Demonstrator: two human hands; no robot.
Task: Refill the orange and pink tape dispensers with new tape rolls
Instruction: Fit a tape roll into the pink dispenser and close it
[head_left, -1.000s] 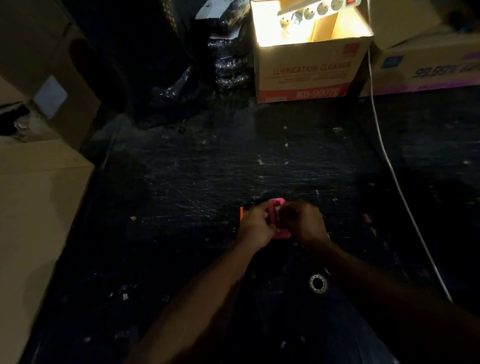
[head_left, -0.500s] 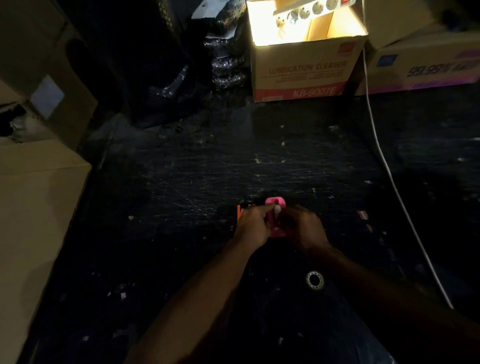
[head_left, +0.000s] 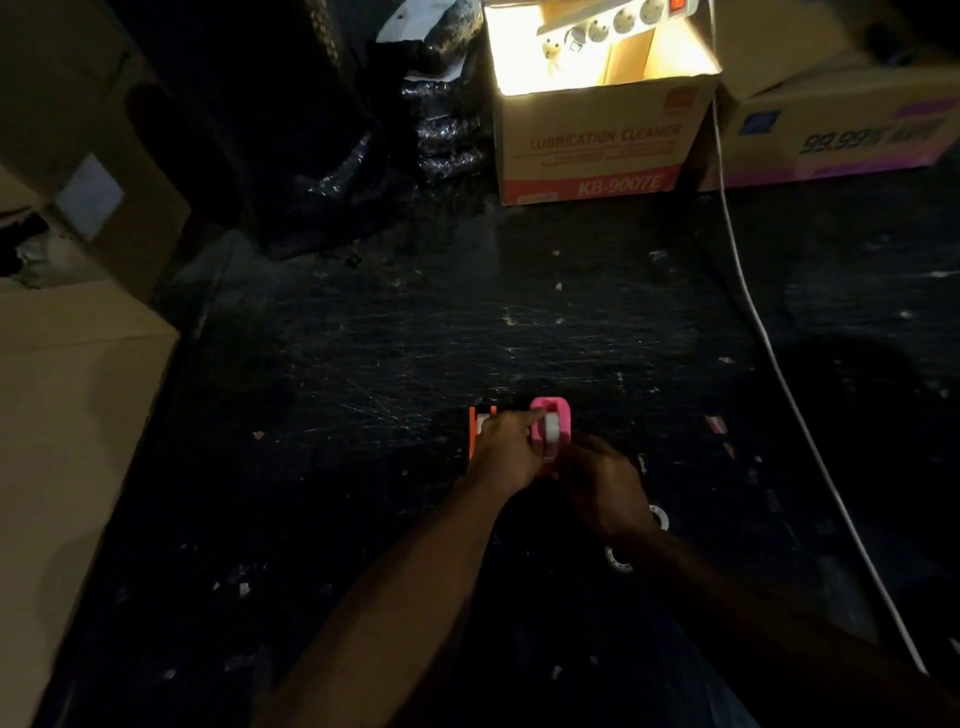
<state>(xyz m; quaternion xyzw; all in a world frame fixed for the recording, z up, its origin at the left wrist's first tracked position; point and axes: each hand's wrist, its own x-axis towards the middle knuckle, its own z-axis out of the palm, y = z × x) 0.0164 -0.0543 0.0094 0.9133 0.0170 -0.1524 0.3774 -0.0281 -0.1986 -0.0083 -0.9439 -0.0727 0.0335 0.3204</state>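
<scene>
Hands are working the pink dispenser (head_left: 551, 428): our left hand (head_left: 503, 451) is fingering its white roll (head_left: 551, 428); right hand (head_left: 602, 480), grip unclear. Box (head_left: 592, 150) is reading "LUBRICATION CLEANER", "KB-9007E".

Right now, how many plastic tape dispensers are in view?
2. The pink plastic tape dispenser stands at both hands' fingertips; the orange plastic tape dispenser is beside it, mostly hidden behind the left hand.

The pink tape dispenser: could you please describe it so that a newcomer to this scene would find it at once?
Start from the lit cardboard box printed "LUBRICATION CLEANER" at the far edge of the dark floor, then come straight toward the camera to the two hands. The pink tape dispenser stands between the left hand and right hand, with a white tape roll in it. Its orange neighbour sits just left.
</scene>
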